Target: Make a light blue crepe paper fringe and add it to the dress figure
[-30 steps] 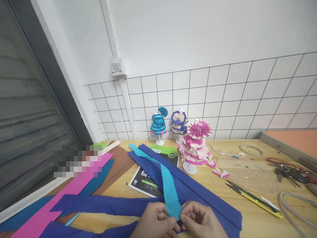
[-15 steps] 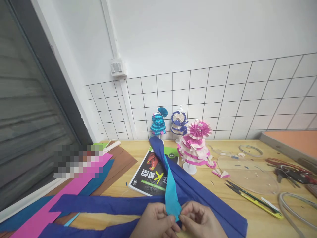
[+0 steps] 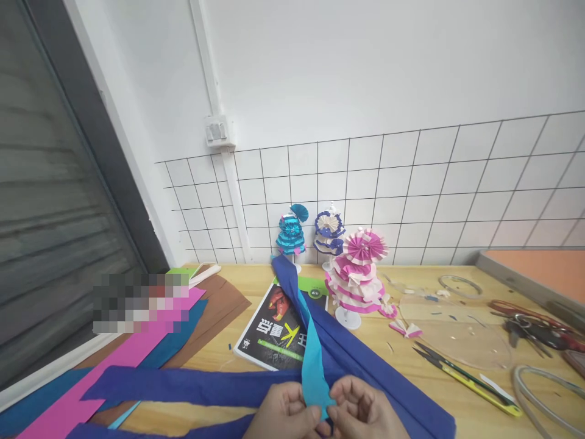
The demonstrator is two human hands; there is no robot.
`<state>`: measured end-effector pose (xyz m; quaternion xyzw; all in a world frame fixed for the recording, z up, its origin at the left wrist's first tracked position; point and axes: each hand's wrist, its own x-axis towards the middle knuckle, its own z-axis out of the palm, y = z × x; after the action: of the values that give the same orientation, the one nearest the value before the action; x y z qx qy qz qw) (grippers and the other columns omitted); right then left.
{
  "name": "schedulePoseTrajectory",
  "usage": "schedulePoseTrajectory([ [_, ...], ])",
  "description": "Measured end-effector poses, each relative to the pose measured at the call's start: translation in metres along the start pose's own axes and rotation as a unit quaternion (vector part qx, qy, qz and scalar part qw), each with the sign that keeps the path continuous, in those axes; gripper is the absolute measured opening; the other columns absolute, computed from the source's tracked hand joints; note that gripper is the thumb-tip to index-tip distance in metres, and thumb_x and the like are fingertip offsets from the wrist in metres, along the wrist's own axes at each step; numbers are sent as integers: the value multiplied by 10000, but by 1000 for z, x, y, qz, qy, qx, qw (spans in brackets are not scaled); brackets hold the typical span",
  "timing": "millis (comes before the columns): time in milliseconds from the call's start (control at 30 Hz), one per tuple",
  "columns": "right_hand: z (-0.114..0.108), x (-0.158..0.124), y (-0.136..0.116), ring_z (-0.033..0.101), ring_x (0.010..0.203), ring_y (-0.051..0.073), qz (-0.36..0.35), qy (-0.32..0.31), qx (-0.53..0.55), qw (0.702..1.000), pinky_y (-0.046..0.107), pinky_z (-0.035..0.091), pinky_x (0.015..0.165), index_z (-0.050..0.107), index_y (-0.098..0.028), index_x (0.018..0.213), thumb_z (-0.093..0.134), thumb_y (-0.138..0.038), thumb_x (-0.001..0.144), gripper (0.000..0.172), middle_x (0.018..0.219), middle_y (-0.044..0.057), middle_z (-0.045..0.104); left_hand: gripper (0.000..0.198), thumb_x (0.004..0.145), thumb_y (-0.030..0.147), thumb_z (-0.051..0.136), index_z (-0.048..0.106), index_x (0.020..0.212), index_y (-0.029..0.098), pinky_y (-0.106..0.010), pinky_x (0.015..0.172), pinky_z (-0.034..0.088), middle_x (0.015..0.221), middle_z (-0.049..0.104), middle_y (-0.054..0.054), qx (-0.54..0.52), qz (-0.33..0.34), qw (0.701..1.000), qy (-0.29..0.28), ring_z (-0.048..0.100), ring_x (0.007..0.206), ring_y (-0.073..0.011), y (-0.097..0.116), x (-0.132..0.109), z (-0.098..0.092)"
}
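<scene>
A long crepe-like paper strip (image 3: pixel 312 360), light blue on one face and dark blue on the other, twists away from my hands toward the back of the table. My left hand (image 3: pixel 287 411) pinches its near end between thumb and fingers. From the other side, my right hand (image 3: pixel 363 407) pinches the edge of that same end, fingertips almost touching the left ones. Under and beside them lie a wide dark blue paper band (image 3: pixel 388 360) and a dark blue strip (image 3: pixel 183 385) stretching left. Both hands are partly cut off by the lower frame edge.
A black-covered book (image 3: pixel 269 341) lies beneath the strip. Behind stand a pink paper figure (image 3: pixel 356 280), a teal one (image 3: pixel 291 235) and a blue-white one (image 3: pixel 329 235). Yellow thread snips (image 3: pixel 475 384), keys (image 3: pixel 525 329) and clear tubing (image 3: pixel 518 384) are right; coloured sheets (image 3: pixel 137 341) left.
The view has tilted up slightly, so the table sits lower in the picture. Both hands still pinch the strip's end, with only small finger shifts.
</scene>
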<state>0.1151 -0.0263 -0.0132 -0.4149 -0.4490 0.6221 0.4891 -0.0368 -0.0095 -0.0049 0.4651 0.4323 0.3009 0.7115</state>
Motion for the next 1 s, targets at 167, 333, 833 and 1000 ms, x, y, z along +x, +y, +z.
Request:
schedulePoseTrajectory([
  [167,-2,4,7,534,443,84,4,3,29,1000,207,381,471,504,-169,663,779,-475,503,441,506,-69,536,365,498,365,789,696,729,98,-243,605,447,624,696,-57,-12,23,1000,-14,628,579,-138,-1,1,2],
  [333,-5,6,14,572,469,92,-12,-18,67,998,215,413,495,495,-173,796,788,-439,529,477,578,-62,567,332,477,326,802,692,699,104,-230,579,433,623,699,-50,-15,19,1000,-6,622,560,-132,-2,1,1],
  [833,-9,5,20,555,528,95,-31,5,13,999,214,422,530,535,-169,804,790,-370,558,407,601,-41,584,290,562,378,735,688,634,101,-180,473,357,546,662,-34,32,11,999,-1,531,443,-77,-2,-3,-1],
  [1000,-10,5,22,558,556,112,-34,-36,19,999,238,415,548,506,-176,862,762,-393,598,427,627,-33,579,301,549,378,746,681,660,105,-190,486,376,570,656,-38,18,14,1000,3,550,470,-94,-4,-2,0],
])
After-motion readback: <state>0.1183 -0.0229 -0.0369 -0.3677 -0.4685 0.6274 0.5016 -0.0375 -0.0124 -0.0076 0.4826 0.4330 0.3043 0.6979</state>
